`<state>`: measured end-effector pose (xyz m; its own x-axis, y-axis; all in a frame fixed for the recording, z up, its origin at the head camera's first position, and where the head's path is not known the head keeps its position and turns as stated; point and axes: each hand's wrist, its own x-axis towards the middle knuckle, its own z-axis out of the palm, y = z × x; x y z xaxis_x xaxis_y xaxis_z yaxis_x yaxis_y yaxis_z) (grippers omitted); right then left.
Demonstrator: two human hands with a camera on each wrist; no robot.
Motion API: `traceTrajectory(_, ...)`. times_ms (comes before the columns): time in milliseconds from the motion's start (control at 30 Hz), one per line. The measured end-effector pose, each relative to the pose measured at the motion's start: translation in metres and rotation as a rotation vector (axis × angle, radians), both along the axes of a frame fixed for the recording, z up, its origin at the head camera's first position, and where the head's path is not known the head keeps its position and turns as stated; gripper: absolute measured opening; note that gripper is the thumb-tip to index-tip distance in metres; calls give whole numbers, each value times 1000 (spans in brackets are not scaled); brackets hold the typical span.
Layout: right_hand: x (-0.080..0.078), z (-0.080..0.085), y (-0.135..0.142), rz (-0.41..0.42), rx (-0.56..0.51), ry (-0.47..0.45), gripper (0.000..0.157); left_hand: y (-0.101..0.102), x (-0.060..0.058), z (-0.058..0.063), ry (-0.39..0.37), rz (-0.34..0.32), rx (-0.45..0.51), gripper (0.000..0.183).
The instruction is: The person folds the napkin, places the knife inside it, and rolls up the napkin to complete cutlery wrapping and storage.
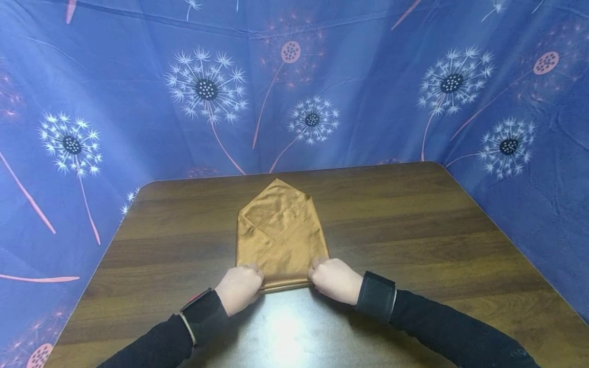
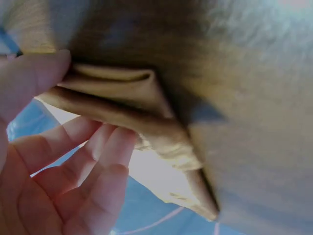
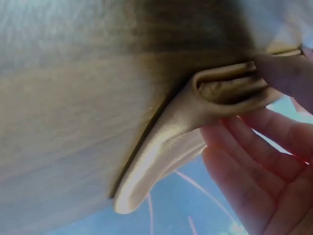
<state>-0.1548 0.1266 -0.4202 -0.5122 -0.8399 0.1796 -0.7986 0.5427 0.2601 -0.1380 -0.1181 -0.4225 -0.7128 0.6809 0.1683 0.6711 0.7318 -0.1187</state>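
Observation:
A folded golden-brown satin cloth [image 1: 285, 245] lies on the wooden table, its far end coming to a point like an envelope flap. At its near left corner my left hand [image 1: 241, 287] pinches the folded edge. My right hand [image 1: 336, 280] grips the near right corner in the same way. The left wrist view shows the thumb on one side of the cloth's layers [image 2: 117, 105] and curved fingers [image 2: 105, 161] on the other. In the right wrist view, thumb and fingers [image 3: 244, 166] hold the rolled, layered edge of the cloth [image 3: 171, 127].
The brown wooden table [image 1: 414, 230] extends around the cloth on every side, with a bright glare patch near its front. A blue curtain [image 1: 368, 102] printed with dandelions hangs behind the table and along both sides.

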Motion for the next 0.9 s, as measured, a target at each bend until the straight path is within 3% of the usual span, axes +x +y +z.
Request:
traceTrajectory(200, 2, -4, -10, 55, 106, 167, 15, 9, 1, -3, 137, -59, -97, 25)
traceTrajectory(367, 1, -6, -16, 84, 202, 239, 15, 17, 1, -5, 213, -67, -126, 21)
traceTrajectory(567, 0, -8, -19, 89, 208, 225, 19, 23, -2, -9, 294, -66, -151, 17)
traceTrajectory(800, 0, -7, -21, 84, 198, 221, 16, 32, 0, -14, 315, 51, -162, 18)
traceTrajectory(900, 1, -6, -22, 67, 180, 213, 15, 33, -1, -16, 340, 62, -166, 16)
